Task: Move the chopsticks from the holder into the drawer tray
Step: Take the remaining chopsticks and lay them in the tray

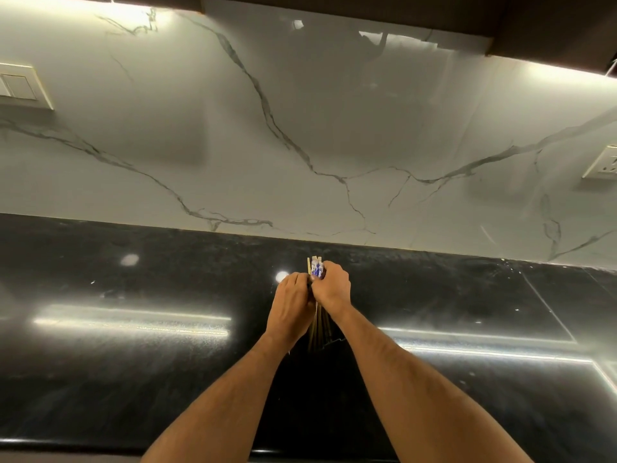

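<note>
Both hands meet over the middle of a black polished countertop (133, 362), closed around one bundle of chopsticks (316, 267) that stands nearly upright between them. The left hand (291, 304) comes in from the lower left with its fingers curled round the left side of the bundle, its back turned toward the camera. The right hand (332, 287) comes in from the lower right and sits slightly farther from the camera, its fingers wrapped round the upper part of the same bundle, so the two hands touch or nearly touch across the sticks. Above the knuckles the top ends of the chopsticks show: pale wooden tips, some with a blue and white pattern. Below the hands, between the two wrists, the thin shafts (319, 332) run down toward a dark shape on the counter; whether that shape is the holder cannot be told, since it blends into the dark surface and the forearms cover most of it. Both bare forearms reach up from the lower edge of the view. Bright strips of light reflect off the countertop on the left and the right. Behind it rises a glossy white marble backsplash (300, 128) with grey veins. A switch plate (20, 86) is fixed to the wall at the far left, and a socket plate (602, 163) at the far right
</note>
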Available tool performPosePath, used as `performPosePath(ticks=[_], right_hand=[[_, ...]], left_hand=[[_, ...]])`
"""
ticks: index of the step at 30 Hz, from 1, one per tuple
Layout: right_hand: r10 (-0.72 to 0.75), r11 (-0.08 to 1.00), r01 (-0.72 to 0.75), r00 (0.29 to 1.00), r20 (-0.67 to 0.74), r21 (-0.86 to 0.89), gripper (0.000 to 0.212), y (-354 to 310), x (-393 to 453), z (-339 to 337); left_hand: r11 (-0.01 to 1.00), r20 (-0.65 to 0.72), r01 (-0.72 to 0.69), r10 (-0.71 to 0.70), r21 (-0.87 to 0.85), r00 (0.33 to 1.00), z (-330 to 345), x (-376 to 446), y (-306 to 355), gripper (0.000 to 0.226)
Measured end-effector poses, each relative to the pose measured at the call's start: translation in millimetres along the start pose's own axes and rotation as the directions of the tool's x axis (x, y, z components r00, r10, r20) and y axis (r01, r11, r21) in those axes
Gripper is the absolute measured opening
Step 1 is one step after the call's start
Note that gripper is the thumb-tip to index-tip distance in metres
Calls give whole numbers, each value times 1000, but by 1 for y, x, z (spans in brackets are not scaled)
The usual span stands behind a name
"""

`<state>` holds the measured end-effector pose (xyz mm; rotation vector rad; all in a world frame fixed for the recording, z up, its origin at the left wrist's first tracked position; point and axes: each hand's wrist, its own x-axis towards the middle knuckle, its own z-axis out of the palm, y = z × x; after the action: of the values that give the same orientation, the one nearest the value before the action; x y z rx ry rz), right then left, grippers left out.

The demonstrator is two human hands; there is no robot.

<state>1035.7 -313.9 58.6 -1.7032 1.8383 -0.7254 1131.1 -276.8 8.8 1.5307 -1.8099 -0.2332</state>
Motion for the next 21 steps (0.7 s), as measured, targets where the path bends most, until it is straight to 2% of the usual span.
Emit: performPosePath(ticks=[4,8,12,16,21], right_hand=[[52,998,-52,998,-30,18,19,-1,-3,-1],[45,997,-40,997,-69,72,18,2,-10,1],[62,994,-52,992,-110,99,16,4,-15,2],[96,989,-78,985,-145,130,18,5,-18,0],[101,987,-77,979,-177,140,20,4,-23,-3]], left_hand=[[995,-2,-66,67,78,998,-3,-3,0,18],[980,18,-92,90,179,996,-5,-6,-1,14],[978,6,-93,93,185,996,-8,-9,-1,9],[973,12,-114,114,201,993,-8,-11,1,20],[968,16,-109,108,226,994,-9,-12,5,21]])
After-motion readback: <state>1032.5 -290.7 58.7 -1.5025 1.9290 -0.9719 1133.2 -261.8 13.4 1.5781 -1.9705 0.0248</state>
